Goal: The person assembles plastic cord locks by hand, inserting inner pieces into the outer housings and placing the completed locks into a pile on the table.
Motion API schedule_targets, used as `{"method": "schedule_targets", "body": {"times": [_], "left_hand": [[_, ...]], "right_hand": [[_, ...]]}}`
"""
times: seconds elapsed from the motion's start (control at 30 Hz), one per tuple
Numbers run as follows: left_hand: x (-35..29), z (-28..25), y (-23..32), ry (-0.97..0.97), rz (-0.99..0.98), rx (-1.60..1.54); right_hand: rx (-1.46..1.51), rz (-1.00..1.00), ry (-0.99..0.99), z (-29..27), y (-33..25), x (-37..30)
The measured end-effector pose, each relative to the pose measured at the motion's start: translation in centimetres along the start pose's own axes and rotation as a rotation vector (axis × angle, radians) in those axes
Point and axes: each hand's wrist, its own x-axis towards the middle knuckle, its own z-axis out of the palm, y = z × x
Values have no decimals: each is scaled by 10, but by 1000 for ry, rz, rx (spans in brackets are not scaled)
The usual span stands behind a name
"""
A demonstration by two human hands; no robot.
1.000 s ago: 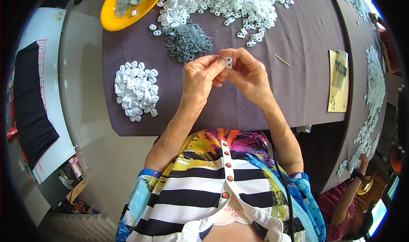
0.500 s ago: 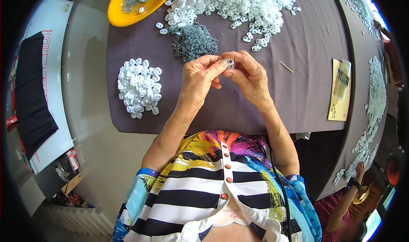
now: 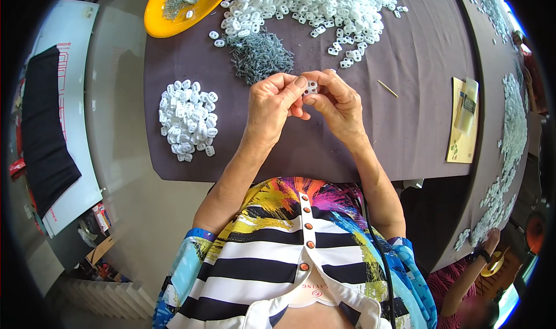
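Between my two hands is a small white plastic piece with holes [image 3: 311,88], held up over the table. My right hand [image 3: 339,100] pinches it between thumb and fingers. My left hand [image 3: 272,100] is closed at the piece's left side, thumb against forefinger; what its fingertips hold, if anything, is too small to make out. Just beyond my left hand lies a heap of small dark grey pins [image 3: 263,56]. A big pile of similar white pieces [image 3: 313,8] spreads behind it. To the left sits a smaller heap of white pieces [image 3: 188,120].
An orange plate [image 3: 156,17] with clear pins stands at the far left. A thin wooden stick [image 3: 387,88] lies right of my hands. Near the right edge are a yellow card [image 3: 457,144] and a clear packet [image 3: 467,112]. Another person's hand [image 3: 492,240] is by the neighbouring table.
Both hands stay together around the white piece, which now shows a little more of its holed face. The left fingers have shifted slightly. The whole view has moved a touch.
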Motion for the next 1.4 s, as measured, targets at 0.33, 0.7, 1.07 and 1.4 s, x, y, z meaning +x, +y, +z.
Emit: {"method": "schedule_targets", "body": {"times": [0.33, 0.7, 1.07, 1.4], "left_hand": [[0, 0, -7, 14, 75, 29], [0, 3, -12, 83, 73, -17], [1, 5, -14, 107, 148, 29], [-2, 10, -15, 163, 281, 192]], "right_hand": [[27, 25, 30, 2, 6, -2], [25, 20, 20, 0, 6, -1], [581, 286, -3, 2, 6, -2], [628, 366, -17, 2, 7, 0]]}}
